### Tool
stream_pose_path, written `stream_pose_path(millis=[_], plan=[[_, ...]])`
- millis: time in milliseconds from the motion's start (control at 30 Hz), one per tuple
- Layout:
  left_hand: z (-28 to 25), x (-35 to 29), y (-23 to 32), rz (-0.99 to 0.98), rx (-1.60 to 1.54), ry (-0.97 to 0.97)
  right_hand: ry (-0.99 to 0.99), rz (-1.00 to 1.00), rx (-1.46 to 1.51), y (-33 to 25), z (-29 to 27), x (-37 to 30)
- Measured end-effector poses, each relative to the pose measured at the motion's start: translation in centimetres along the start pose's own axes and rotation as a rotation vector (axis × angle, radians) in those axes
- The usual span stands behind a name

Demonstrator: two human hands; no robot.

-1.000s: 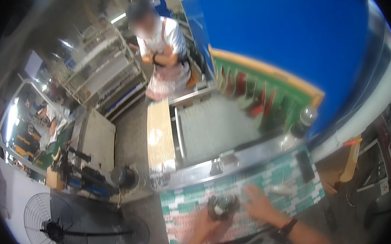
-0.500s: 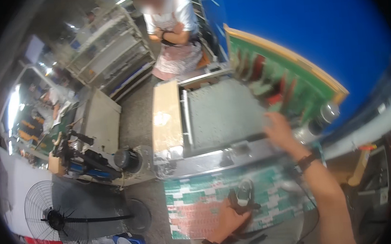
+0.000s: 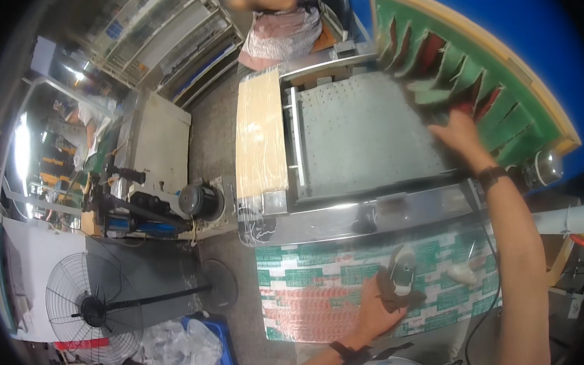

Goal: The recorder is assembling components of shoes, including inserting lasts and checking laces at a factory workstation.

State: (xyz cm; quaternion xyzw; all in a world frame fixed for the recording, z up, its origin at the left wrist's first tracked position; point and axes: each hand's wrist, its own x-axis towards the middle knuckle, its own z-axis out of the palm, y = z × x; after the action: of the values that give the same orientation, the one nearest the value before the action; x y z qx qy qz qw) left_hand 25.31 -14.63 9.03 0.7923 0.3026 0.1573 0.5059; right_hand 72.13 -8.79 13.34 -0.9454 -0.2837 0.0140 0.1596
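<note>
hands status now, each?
Left hand: closed on a dark cloth.
Right hand: open, reaching to the green and red pieces; grip cannot be told.

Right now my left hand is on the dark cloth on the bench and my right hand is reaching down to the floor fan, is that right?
Not quite. The head view shows the left hand on the dark cloth on the bench, but the right hand reaches up to the green rack, not the floor fan.

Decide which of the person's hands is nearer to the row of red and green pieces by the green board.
Right. The right hand reaches up and touches the red and green pieces; the left hand is far below, on the patterned sheet.
</note>
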Motion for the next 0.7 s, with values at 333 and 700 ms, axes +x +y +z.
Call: stream_pose_path(millis=[333, 700], plan=[[-0.6, -1.3, -0.7, 0.025, 0.023, -0.116, -0.037, 0.215, 0.296, 1.0, 1.4, -0.5], [-2.9, -2.0, -0.9, 0.075, -0.014, -0.148, -0.197, 0.026, 0.963, -7.5, -9.2, -15.7]])
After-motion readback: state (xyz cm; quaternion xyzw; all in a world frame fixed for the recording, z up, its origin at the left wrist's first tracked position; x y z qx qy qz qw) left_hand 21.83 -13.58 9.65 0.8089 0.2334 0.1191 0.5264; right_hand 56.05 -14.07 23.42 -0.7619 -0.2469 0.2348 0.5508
